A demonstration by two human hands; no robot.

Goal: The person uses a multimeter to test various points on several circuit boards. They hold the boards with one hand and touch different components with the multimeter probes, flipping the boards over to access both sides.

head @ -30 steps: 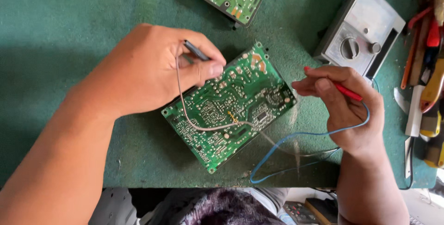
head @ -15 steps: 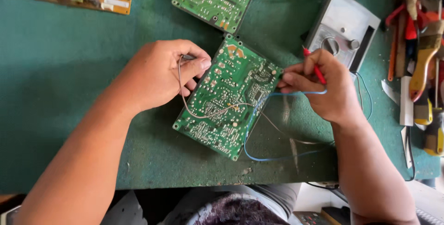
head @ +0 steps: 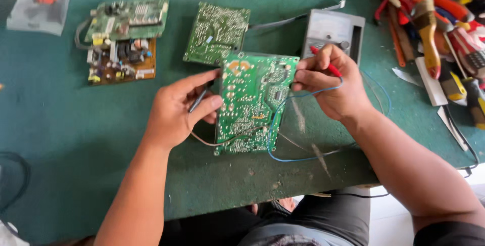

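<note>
Green felt-like tabletop, a bit worn and spotted near the front edge, evenly lit by soft daylight; pale floor below.

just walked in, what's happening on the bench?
A person has a green circuit board solder side up on the green mat. The left hand holds a dark probe at the board's left edge; the right hand holds a red probe at its upper right corner. Leads run across the board. A grey analog meter sits just behind, more boards to the left, hand tools piled at right.
</note>
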